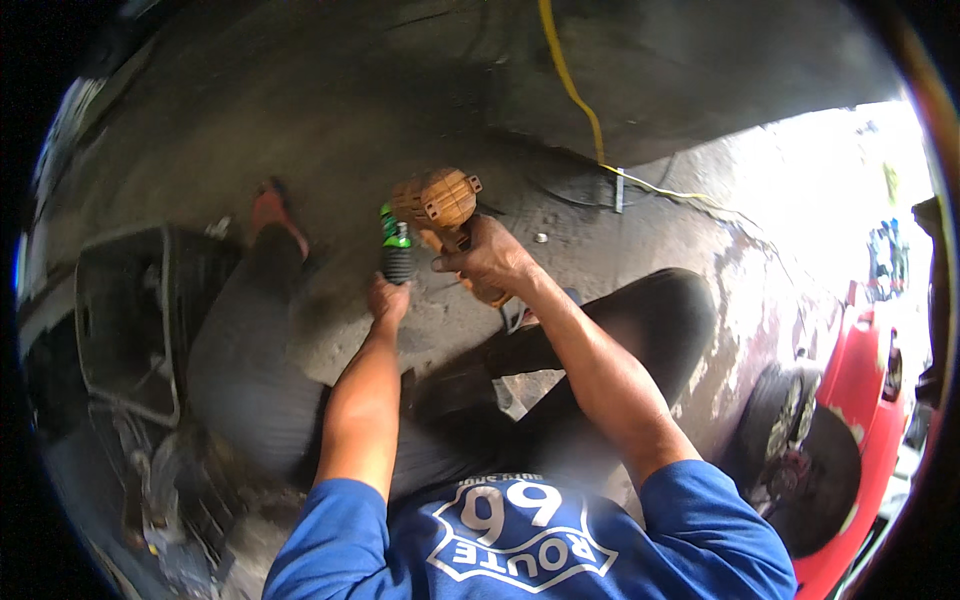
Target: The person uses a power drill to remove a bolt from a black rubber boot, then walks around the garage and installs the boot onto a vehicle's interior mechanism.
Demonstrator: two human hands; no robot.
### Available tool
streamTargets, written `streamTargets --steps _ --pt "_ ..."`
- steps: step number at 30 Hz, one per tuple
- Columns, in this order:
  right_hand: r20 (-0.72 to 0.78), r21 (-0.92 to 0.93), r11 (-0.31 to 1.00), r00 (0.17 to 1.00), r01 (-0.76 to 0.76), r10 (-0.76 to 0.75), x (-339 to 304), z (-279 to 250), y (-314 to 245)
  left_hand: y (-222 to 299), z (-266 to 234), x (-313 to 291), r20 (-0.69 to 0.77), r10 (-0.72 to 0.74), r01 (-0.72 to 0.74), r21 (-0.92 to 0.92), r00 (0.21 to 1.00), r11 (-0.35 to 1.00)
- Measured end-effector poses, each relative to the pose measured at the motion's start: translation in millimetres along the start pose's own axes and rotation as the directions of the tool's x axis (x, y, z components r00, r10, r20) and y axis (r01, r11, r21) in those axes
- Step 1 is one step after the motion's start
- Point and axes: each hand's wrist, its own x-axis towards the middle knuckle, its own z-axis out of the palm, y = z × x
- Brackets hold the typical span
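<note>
My right hand [490, 258] grips the handle of an orange power drill [440, 203], held over the concrete floor in front of me. My left hand [388, 297] is closed around a green and black chuck or bit holder [396, 250] right at the drill's nose. My legs in dark trousers stretch out below both hands, and an orange shoe [272, 212] shows at the far end of the left leg.
A dark metal frame or grille [130, 310] lies at my left. A yellow cord [575, 95] runs across the concrete floor [400, 110] at the back. A small round metal piece [540, 238] lies on the floor. A red vehicle with a wheel [775, 410] stands at right.
</note>
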Motion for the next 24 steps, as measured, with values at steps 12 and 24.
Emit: streamTargets --steps 12,24 --pt "-0.838 0.481 -0.207 0.377 0.852 -0.394 -256 -142 31 23 -11 15 -0.034 -0.052 0.055 0.087 0.998 0.995" --pt "-0.927 0.366 -0.172 0.342 0.915 -0.154 -157 -311 286 -29 -6 43 -0.006 -0.043 0.043 0.061 0.999 0.997"
